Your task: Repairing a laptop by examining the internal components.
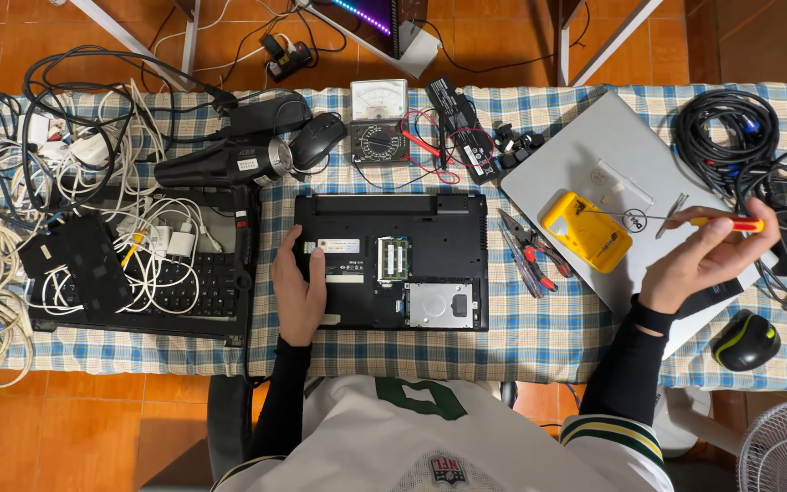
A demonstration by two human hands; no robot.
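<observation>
Checked tablecloth (539, 337), white-labelled black laptop (392, 260) underside

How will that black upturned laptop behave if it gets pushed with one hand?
The laptop looks rigid and lies flat on the checked cloth, so it would probably slide as one piece, perhaps bunching the cloth. With the left hand pressing its left edge, it seems unlikely to shift. Its open bays expose parts, likely fragile.
</observation>
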